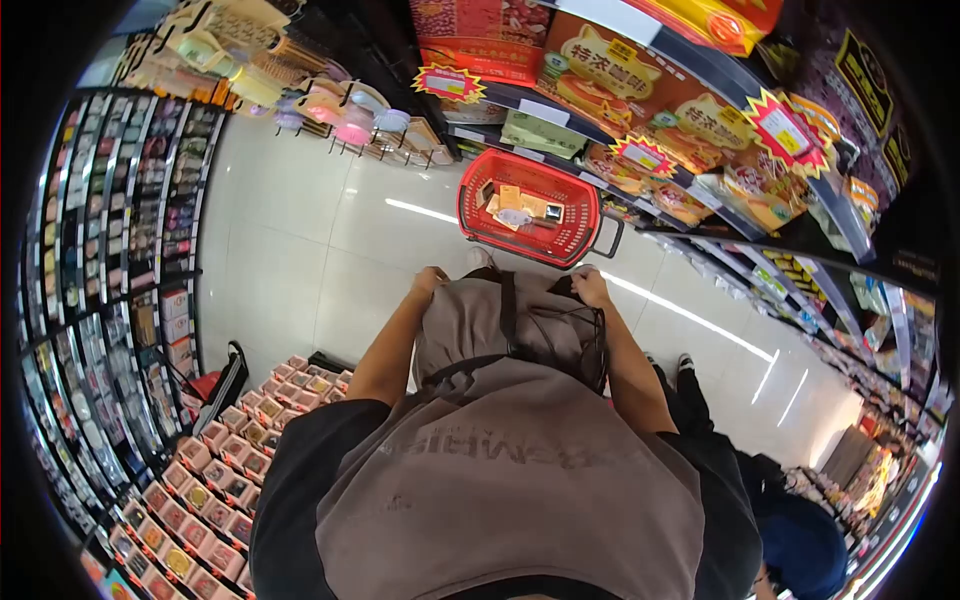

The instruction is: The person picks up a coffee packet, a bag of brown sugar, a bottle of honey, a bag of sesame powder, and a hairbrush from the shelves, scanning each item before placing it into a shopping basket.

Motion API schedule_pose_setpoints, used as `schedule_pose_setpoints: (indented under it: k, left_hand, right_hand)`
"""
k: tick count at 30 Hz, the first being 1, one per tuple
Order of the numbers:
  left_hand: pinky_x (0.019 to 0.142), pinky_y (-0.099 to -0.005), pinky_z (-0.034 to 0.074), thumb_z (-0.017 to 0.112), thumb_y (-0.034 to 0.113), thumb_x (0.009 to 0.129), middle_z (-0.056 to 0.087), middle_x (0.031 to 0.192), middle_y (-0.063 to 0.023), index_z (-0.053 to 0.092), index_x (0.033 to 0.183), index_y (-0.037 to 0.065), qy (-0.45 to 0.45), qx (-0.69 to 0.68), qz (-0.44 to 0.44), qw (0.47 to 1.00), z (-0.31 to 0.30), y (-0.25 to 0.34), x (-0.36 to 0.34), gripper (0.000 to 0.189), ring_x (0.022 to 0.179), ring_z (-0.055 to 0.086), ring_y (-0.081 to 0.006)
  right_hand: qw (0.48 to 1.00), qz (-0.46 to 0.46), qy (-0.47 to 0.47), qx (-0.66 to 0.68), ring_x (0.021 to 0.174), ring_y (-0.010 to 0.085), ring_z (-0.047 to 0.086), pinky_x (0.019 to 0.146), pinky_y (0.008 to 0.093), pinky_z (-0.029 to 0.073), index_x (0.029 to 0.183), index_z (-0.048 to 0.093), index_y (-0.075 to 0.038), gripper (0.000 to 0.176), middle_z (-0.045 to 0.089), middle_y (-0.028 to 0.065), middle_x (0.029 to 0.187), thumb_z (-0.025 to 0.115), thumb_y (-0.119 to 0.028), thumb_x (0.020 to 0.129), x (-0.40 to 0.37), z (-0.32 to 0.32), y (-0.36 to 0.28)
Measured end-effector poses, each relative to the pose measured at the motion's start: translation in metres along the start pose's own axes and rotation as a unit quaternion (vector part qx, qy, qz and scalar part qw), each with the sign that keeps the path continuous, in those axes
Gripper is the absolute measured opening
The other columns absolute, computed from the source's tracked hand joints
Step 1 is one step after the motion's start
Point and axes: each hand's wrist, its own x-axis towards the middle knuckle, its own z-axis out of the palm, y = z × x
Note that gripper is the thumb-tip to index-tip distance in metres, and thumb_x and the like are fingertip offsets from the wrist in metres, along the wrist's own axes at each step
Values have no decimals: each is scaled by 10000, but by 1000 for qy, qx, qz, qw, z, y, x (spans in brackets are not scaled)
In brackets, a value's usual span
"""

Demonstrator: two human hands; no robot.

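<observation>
A grey-brown bag with black straps and cords (462,325) rests against the front of my body. My left hand (430,279) is closed at the bag's far left corner, its fingertips partly hidden. At the far right corner, my right hand (590,287) has its fingers closed on the bag's black edge. Just beyond the bag, a red shopping basket (478,190) stands on the floor, its black handle folded to the side. Several small packages (512,198) in orange and pale wrapping lie inside it; neither hand touches them.
Shelves of packaged food (600,65) rise ahead and to the right. Hanging brushes (355,118) stick out at the front left. A wall of small goods (110,200) stands left, with a display of pink boxes (215,490) nearer. Another person (800,540) is at the lower right.
</observation>
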Motion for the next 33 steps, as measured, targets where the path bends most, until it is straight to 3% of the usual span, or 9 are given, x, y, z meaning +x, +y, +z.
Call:
schedule_pose_setpoints:
  k: [5,10,14,17,21,27,29,31,33]
  left_hand:
    - [829,-389,505,671,401,731,677,942,-189,693,973,70,-59,-5,44,997,41,13,-18,410,909,649,-346]
    - [847,-398,498,634,361,765,665,962,-210,680,980,53,1,-33,-57,998,101,19,-52,379,925,636,-365]
    - [834,-407,492,605,284,785,661,936,-217,657,946,19,55,-107,-133,984,143,54,-77,315,915,631,-362]
    - [817,-406,492,589,256,798,659,912,-215,630,929,0,86,-179,-143,969,199,78,-80,290,901,629,-357]
    - [959,-586,355,647,442,773,400,1324,-233,378,1357,141,-49,-44,-252,966,260,105,-100,710,1208,415,-437]
    - [985,-545,369,688,465,735,285,1425,-270,229,1452,176,-102,-54,-289,950,262,73,-67,899,1255,364,-474]
    - [987,-520,380,689,454,737,301,1416,-276,228,1452,171,-74,-84,-297,948,260,51,-49,896,1246,373,-477]
    - [986,-475,391,683,439,744,368,1361,-281,272,1432,117,51,-77,-263,960,250,38,-28,863,1209,417,-459]
    - [975,-471,396,679,433,748,394,1333,-280,301,1413,88,55,-77,-268,959,238,24,-11,838,1188,435,-444]
  right_hand:
    - [993,37,-78,-79,657,178,662,592,308,529,898,630,68,247,671,124,754,569,-171,881,13,13,5]
    - [966,-96,-107,-216,647,210,667,625,323,522,891,637,42,256,669,126,724,579,-204,855,25,-4,11]
    - [961,155,-218,-76,717,204,651,621,309,501,970,599,-7,273,659,121,851,555,-252,859,46,-19,0]
    - [959,184,-216,-17,734,188,646,631,306,497,919,596,-16,263,656,124,870,542,-262,842,97,1,12]
    - [966,177,-188,13,689,186,650,614,339,514,925,601,-19,246,650,97,802,527,-241,851,188,53,36]
    - [977,138,-160,-15,682,179,653,619,300,516,946,603,-1,246,660,112,800,538,-220,855,309,114,80]
    - [971,146,-172,-78,805,229,658,686,351,526,1014,610,-7,281,650,160,931,559,-232,853,359,140,113]
    - [950,-137,-28,-280,1001,296,605,807,419,503,1146,556,-21,416,596,194,1090,617,-266,816,405,167,156]
    - [973,-18,-59,-224,1171,336,498,921,449,451,1261,456,-34,623,509,208,1255,688,-309,752,415,185,131]
